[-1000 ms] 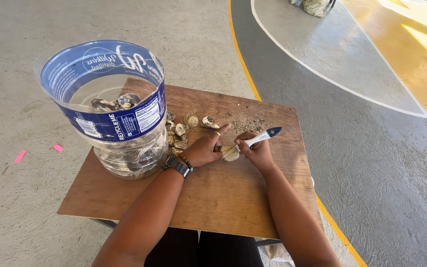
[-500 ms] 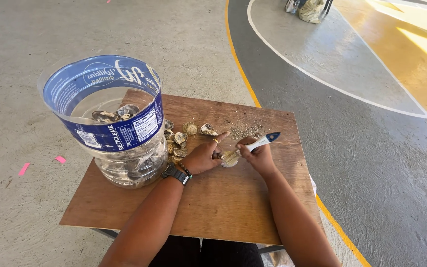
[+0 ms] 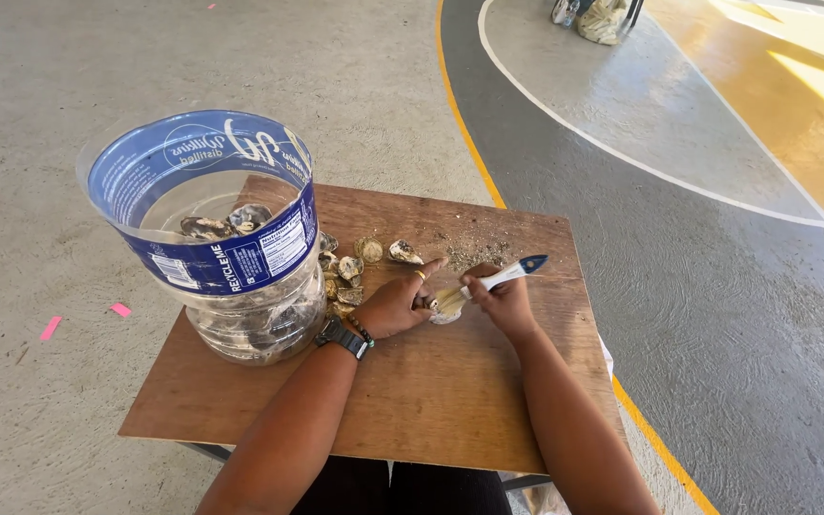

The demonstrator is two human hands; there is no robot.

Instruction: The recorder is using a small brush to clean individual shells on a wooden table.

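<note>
**Shell held and worked at centre of wooden worktop**

Left hand [image 3: 395, 307]: fingers closed on a small pale shell [image 3: 444, 312], pressed to the worktop [image 3: 450, 401]. Right hand [image 3: 500, 298]: fingers wrapped round a white-handled, blue-tipped tool [image 3: 505, 276], its working end at the shell. Loose shells [image 3: 355, 272] lay beside a cut-open clear plastic jug [image 3: 231, 248] holding more.

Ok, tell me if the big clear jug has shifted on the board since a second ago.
No: the jug sits at the wooden board's far left corner, as before.
</note>
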